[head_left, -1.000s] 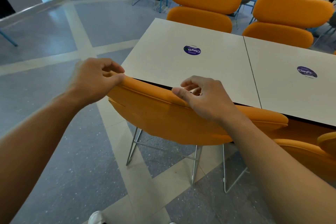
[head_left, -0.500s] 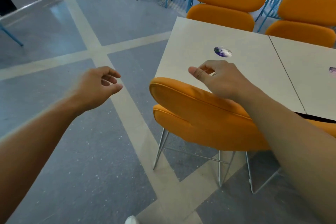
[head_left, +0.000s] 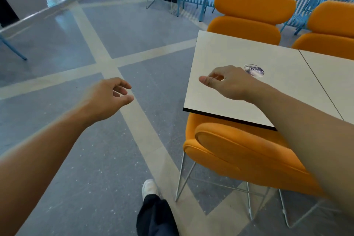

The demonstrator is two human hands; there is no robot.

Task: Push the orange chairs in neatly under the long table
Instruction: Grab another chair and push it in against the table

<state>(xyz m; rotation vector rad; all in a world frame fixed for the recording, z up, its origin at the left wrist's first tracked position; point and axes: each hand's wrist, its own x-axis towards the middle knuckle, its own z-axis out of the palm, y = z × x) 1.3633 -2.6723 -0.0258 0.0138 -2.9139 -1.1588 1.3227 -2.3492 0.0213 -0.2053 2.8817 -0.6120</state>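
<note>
Hands hold nothing: right hand [head_left: 228, 83] over table [head_left: 239, 57], orange chair [head_left: 239, 151] below; left hand [head_left: 107, 97] aside, loosely curled.

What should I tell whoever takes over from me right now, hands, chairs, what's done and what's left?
Left hand: free, loosely curled over the floor, clear of the chairs.
Right hand: free, above the long table, no grip on anything.
Near orange chair: seat under the table's corner, backrest close to the edge; looks pushed in.
Two far orange chairs: against the opposite edge.
Left: check alignment; chairs further right are out of view.
</note>
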